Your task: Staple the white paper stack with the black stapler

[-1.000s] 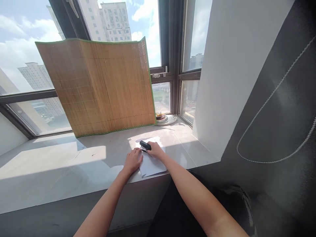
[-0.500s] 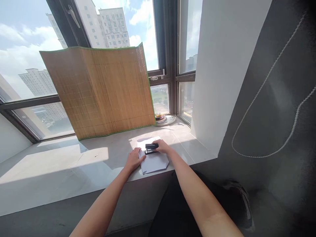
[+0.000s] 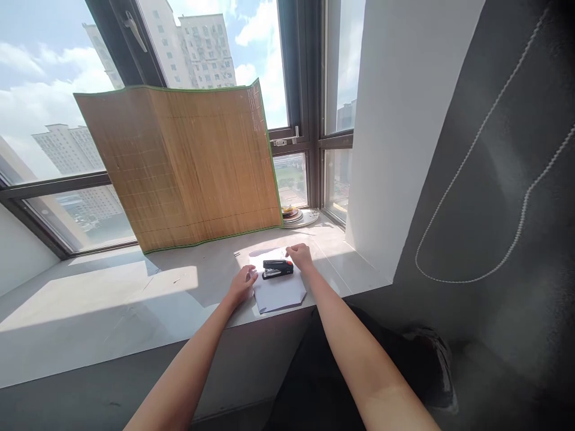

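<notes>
A black stapler [image 3: 277, 269] with a small red part at its right end lies on a white sheet of paper [image 3: 279, 296]. The sheet rests near the front edge of the windowsill [image 3: 171, 305]. At the paper's left edge is my left hand [image 3: 241, 285], its fingers bent and its thumb apart from them, with no firm grip visible. My right hand [image 3: 300, 256] is beyond the stapler's right end, thumb and fingers pinched together at the paper's far right corner. What lies inside that pinch is small and partly hidden.
A bamboo mat [image 3: 188, 167] with green edging leans against the window. Stacked plates [image 3: 296, 216] stand in the corner behind it. Small staple-like bits [image 3: 236, 254] lie on the sill. A white beaded cord [image 3: 449, 279] hangs at the right.
My right hand has let go of the stapler and moved to the paper's far right corner. My left hand has drawn back slightly left from pressing on the sheet.
</notes>
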`<action>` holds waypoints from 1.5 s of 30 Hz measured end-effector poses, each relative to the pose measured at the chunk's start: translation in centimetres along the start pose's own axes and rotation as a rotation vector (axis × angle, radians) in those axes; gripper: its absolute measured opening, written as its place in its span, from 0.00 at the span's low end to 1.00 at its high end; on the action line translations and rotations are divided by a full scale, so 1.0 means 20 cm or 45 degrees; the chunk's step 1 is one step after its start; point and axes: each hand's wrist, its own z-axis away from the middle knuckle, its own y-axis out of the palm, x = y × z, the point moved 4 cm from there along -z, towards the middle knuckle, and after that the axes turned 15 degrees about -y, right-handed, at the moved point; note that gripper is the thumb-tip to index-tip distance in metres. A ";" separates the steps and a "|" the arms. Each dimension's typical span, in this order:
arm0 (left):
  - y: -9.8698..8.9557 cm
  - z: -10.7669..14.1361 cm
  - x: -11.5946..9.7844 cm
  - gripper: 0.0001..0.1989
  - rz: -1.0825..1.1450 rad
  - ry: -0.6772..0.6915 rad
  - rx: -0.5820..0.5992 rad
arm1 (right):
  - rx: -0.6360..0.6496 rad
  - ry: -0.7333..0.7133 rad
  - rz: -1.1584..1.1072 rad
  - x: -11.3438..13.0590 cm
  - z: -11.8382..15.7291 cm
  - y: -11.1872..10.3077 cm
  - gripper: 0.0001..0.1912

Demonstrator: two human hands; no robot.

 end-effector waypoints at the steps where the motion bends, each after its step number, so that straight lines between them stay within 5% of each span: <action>1: -0.01 -0.01 0.01 0.17 0.067 -0.003 0.006 | -0.020 0.043 0.006 -0.01 0.00 -0.01 0.18; 7: -0.05 -0.06 0.09 0.20 0.304 -0.093 -0.076 | -0.009 0.145 -0.054 -0.05 0.01 -0.04 0.16; 16: -0.04 -0.09 0.15 0.14 0.649 -0.134 -0.096 | 0.143 0.015 0.058 0.02 0.02 -0.08 0.14; 22: -0.05 -0.07 0.11 0.10 0.668 -0.130 -0.131 | 0.235 0.032 0.148 0.00 0.04 -0.06 0.13; 30: -0.05 -0.06 0.10 0.09 0.699 -0.161 -0.124 | 0.058 -0.009 0.035 -0.01 0.02 -0.09 0.13; 37: -0.04 -0.06 0.09 0.10 0.657 -0.133 -0.121 | 0.255 -0.136 0.148 -0.02 0.03 -0.03 0.22; 45: -0.04 -0.07 0.12 0.15 0.624 -0.105 -0.113 | 0.045 -0.173 0.096 0.04 0.04 -0.05 0.20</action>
